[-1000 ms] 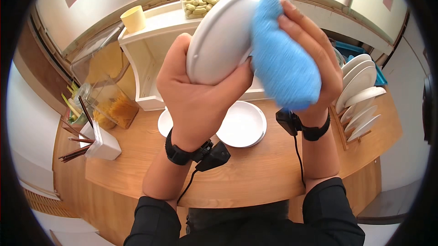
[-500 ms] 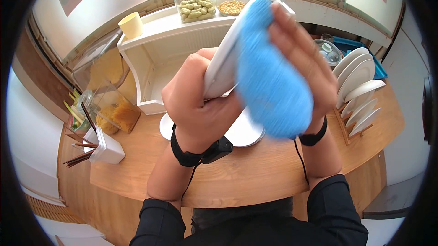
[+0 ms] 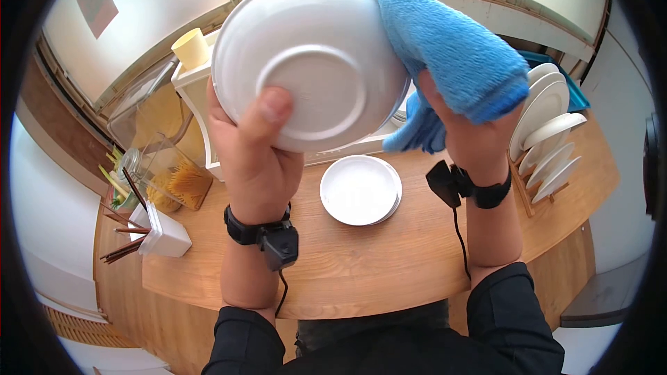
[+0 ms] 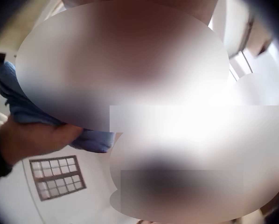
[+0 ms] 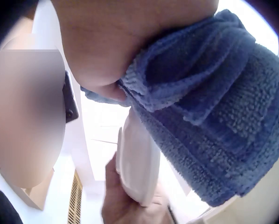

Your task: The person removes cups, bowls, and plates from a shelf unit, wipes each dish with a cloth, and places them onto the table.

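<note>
Raised before me, the white dish point(image 3: 306, 24) turns its underside to my face; being round, it has no long axis. My left hand point(image 3: 253, 170) is the nearer, gripping its lower-left side, thumb flat over the foot ring. At its right edge, my right hand point(image 3: 476, 142) holds the blue cloth point(image 3: 458, 55), most fingers hidden, their exact lie unclear. Beyond, below the dish, small plates point(image 3: 358, 191) sit stacked on the table point(image 3: 313, 271).

The left hand point(image 3: 256, 159) and right hand point(image 3: 476, 140) are raised apart, both gripping, the left thumb point(image 3: 269, 112) extended.
</note>
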`<state>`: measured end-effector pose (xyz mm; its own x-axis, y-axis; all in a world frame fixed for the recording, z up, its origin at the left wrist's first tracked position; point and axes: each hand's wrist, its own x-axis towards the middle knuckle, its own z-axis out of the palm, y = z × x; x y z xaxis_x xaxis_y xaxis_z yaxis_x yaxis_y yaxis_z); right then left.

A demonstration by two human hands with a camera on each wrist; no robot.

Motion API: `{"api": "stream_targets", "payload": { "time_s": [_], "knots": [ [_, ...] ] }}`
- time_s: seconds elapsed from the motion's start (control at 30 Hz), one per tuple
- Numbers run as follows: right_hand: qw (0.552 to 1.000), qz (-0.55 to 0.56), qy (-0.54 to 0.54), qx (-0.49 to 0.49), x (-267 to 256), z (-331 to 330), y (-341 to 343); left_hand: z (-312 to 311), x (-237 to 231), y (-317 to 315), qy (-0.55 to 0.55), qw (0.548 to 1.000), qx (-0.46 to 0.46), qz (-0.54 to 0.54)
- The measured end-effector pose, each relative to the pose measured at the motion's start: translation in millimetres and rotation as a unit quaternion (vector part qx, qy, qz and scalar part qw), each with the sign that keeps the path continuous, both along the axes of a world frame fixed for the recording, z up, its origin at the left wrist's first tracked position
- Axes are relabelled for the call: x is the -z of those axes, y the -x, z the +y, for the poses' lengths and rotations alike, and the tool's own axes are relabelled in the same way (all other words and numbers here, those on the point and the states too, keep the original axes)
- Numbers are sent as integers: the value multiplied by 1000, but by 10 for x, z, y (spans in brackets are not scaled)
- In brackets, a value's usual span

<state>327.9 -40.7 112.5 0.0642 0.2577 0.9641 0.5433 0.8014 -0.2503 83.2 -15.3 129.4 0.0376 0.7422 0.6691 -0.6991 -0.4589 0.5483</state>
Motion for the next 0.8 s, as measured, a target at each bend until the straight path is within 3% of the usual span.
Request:
{"api": "stream_targets", "payload": {
  "time_s": [0.07, 0.13, 0.2, 0.27, 0.33, 0.37, 0.43, 0.47, 0.53, 0.57, 0.6, 0.67, 0.73, 0.8],
  "knots": [
    [995, -87, -44, -35, -270, -78, 65, 108, 76, 79, -19, 998, -13, 52],
    [978, -175, -86, -71, -448, -124, 119, 105, 54, 89, 23, 994, 109, -22],
    [966, -199, -39, -161, -444, -127, 78, 139, 29, 114, 64, 985, 155, -50],
    [968, -201, -37, -149, -471, -152, 141, 172, 4, 126, 101, 971, 201, -77],
    [971, -214, -35, -100, -486, -165, 166, 190, -4, 106, 97, 991, 92, 6],
    [971, -227, -44, -66, -491, -161, 162, 158, -17, 79, 97, 991, 92, 6],
    [977, -204, -55, -20, -483, -147, 214, 38, -51, 4, 38, 996, -18, 76],
    [981, -180, -68, 24, -469, -133, 234, -20, -44, -17, 38, 996, -17, 76],
    [989, -141, -43, -1, -388, -85, 268, -127, -13, -58, -64, 960, -180, 203],
    [992, -112, -48, -26, -356, -58, 334, -149, -8, -103, -72, 956, -207, 195],
    [994, -83, -54, -50, -340, -49, 387, -143, -3, -100, -71, 956, -208, 194],
    [974, -226, -28, -5, -404, -278, 458, -113, 14, -75, -54, 974, -159, 153],
    [964, -241, -77, -85, -417, -217, 524, -42, 27, 7, -56, 968, -158, 185],
    [974, -204, -65, -78, -409, -182, 458, -40, 0, 4, -90, 963, -169, 191]
  ]
}}
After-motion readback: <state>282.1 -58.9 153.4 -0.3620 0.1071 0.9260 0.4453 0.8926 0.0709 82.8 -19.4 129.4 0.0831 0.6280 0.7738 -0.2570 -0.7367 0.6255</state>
